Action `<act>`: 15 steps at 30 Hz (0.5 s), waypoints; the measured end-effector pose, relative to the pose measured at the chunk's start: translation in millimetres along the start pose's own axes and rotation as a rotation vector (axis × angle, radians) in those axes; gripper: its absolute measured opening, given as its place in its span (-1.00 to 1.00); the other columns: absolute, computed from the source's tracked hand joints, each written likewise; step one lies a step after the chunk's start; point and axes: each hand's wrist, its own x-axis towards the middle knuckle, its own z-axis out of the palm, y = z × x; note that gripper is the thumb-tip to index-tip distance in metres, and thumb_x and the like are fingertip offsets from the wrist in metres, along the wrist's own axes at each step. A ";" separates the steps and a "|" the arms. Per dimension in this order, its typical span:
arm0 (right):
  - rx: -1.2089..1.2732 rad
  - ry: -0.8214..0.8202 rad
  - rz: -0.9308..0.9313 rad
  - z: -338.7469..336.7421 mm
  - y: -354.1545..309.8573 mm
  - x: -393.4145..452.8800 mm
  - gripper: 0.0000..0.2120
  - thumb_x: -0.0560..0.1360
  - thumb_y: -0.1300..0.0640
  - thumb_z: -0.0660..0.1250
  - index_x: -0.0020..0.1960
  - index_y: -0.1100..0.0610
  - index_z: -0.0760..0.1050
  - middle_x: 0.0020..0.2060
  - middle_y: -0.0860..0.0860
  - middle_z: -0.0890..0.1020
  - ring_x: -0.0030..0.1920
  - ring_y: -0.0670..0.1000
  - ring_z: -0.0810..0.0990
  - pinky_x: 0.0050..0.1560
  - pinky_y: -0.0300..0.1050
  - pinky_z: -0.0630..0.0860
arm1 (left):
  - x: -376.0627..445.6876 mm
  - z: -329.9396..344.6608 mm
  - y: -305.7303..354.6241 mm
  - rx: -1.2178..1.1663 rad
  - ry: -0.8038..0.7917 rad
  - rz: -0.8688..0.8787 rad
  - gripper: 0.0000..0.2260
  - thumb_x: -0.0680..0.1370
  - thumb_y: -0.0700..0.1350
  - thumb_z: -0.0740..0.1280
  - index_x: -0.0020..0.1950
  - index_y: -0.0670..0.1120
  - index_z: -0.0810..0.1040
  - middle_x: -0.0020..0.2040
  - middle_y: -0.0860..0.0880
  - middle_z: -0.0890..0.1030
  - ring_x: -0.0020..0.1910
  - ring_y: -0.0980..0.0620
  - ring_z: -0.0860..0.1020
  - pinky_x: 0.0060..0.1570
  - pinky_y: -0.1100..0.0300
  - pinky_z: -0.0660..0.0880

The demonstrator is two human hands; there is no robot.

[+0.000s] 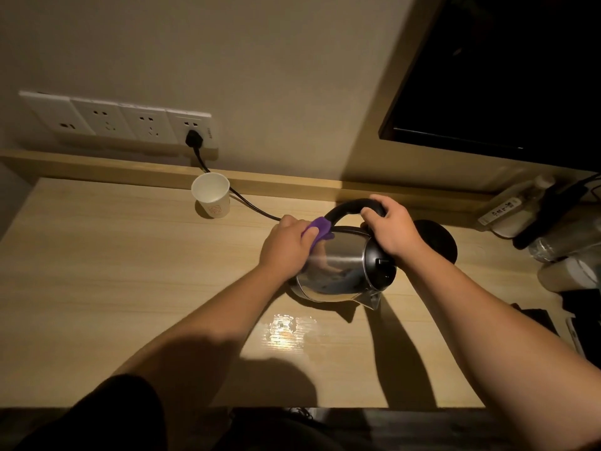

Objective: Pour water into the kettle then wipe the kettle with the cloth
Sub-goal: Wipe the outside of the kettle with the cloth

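A steel kettle (338,265) with a black lid and black handle is tipped on the wooden counter (113,271), its spout pointing toward me. My right hand (392,229) grips the handle at its top. My left hand (287,244) presses a purple cloth (320,227) against the kettle's far left side, near the base of the handle. Most of the cloth is hidden under my fingers.
A white paper cup (211,195) stands at the back by the wall. A black cord (250,205) runs from a wall socket (193,136) to the kettle's round black base (439,240). Bottles (514,206) crowd the right end. A wet patch (286,330) shines in front of the kettle.
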 end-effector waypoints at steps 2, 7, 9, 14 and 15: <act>0.003 0.030 0.036 -1.9 2.3 1.5 -0.56 0.59 0.04 0.29 0.45 0.09 0.37 0.14 0.09 0.60 0.10 0.08 0.60 0.19 0.09 0.56 | -27.8 11.9 16.6 -0.030 0.122 0.108 -0.67 0.63 0.06 0.13 0.32 -0.03 0.47 0.16 -0.02 0.44 0.08 0.02 0.44 0.07 0.08 0.49; 0.049 0.081 0.119 1.5 -3.4 4.7 -0.62 0.59 0.10 0.27 0.38 0.14 0.43 0.11 0.07 0.59 0.10 0.09 0.57 0.19 0.05 0.52 | -86.8 51.6 52.7 0.197 0.274 0.575 -0.70 0.58 0.08 0.19 0.26 0.02 0.46 0.11 -0.05 0.48 0.03 -0.06 0.44 -0.04 0.07 0.45; 0.107 0.092 0.183 3.1 -2.5 5.1 -0.64 0.56 0.10 0.28 0.34 0.10 0.47 0.04 0.09 0.62 -0.01 0.10 0.60 0.02 0.02 0.57 | -85.1 57.5 40.4 0.245 0.306 0.626 -0.69 0.58 0.08 0.20 0.28 0.02 0.44 0.13 -0.05 0.48 0.03 -0.06 0.44 -0.04 0.06 0.46; 0.217 0.112 0.360 -5.5 11.3 7.8 -0.55 0.53 0.12 0.31 0.42 0.05 0.42 0.11 0.15 0.61 0.00 0.17 0.63 0.03 0.06 0.62 | -68.0 43.6 -13.8 0.117 0.299 0.140 -0.66 0.60 0.04 0.11 0.35 0.01 0.42 0.19 -0.03 0.49 0.11 0.01 0.41 0.07 0.14 0.40; 0.223 0.105 0.380 -6.3 12.3 8.0 -0.54 0.53 0.12 0.31 0.43 0.04 0.41 0.13 0.15 0.60 0.02 0.19 0.63 0.08 0.12 0.62 | -62.5 40.9 -25.1 0.129 0.283 0.059 -0.65 0.62 0.03 0.11 0.37 0.00 0.41 0.21 -0.02 0.47 0.14 0.04 0.40 0.09 0.16 0.41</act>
